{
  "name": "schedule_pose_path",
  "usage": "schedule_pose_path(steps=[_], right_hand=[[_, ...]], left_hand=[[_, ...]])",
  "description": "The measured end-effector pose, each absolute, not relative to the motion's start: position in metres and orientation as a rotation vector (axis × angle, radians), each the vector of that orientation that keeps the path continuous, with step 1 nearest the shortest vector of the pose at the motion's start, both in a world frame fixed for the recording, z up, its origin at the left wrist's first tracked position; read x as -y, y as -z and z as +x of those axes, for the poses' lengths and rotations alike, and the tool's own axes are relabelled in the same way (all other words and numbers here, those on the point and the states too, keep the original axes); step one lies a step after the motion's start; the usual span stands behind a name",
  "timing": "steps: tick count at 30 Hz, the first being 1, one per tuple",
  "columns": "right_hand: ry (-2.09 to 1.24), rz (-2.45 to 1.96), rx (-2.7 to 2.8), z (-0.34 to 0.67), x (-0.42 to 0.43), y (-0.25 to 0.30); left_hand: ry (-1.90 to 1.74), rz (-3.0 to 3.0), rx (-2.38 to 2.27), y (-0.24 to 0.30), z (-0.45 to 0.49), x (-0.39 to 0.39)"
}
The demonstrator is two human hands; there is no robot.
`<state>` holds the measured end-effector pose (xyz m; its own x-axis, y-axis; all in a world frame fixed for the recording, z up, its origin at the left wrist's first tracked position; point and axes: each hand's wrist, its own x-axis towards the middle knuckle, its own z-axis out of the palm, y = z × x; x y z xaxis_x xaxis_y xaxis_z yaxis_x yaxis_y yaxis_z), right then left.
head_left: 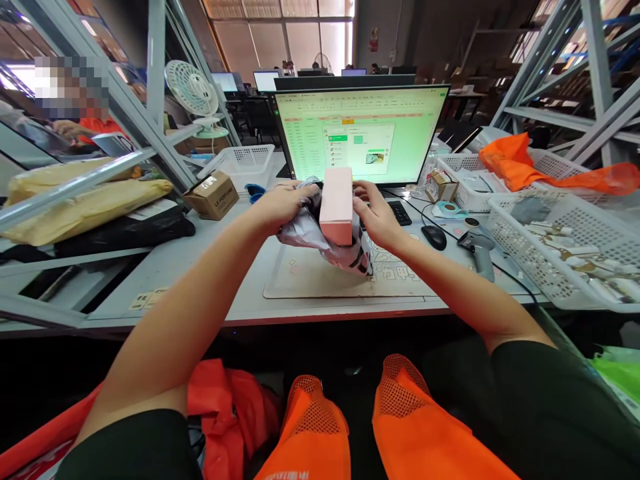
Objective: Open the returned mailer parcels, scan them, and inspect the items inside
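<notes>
A pale pink box (337,203) stands out of a crumpled grey-white plastic mailing bag (313,235), held just above the desk mat in front of the monitor. My left hand (289,203) is closed on the bag's gathered edge, left of the box. At the box's right side, my right hand (376,212) curls its thumb and fingers against it; some fingertips are hidden behind the box. The bag hangs below the box, its dark-printed corner near the mat (395,283).
A monitor (360,137) stands behind. Rightward are a mouse (433,237), a barcode scanner (479,252) with its cable, and white baskets (555,270). A small brown carton (211,195) and packed parcels (100,207) lie left. Metal shelf posts (155,67) frame both sides.
</notes>
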<state>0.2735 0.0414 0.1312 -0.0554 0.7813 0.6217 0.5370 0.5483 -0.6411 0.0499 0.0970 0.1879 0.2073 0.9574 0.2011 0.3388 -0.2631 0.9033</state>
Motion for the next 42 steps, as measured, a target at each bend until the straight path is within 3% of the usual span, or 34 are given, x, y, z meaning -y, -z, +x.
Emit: schedule_pose_path(steps=[10,20,25,30,34,37,42], right_hand=[[0.236,-0.798,1.956,0.255,-0.016,-0.078],[0.166,-0.97,2.001,0.186,-0.033,-0.024],[0.123,-0.995,2.143,0.163,-0.037,-0.037],[-0.007,-0.594,2.314,0.174,-0.034,-0.061],[-0.317,-0.958,1.846,0.192,-0.045,-0.079],[-0.592,-1.198,1.968,0.188,-0.052,-0.095],[-0.357,-1.387,2.264,0.176,-0.049,-0.121]], left_hand=[[-0.853,1.493,-0.893,-0.16,0.061,-0.079],[-0.808,1.813,-1.175,-0.167,0.037,-0.067],[-0.939,1.733,-1.262,-0.177,0.013,-0.061],[-1.056,1.507,-1.222,-0.182,-0.013,-0.053],[-0.916,1.53,-1.248,-0.2,-0.035,-0.049],[-0.719,1.642,-1.286,-0.213,-0.034,-0.05],[-0.626,1.92,-1.332,-0.222,-0.023,-0.054]])
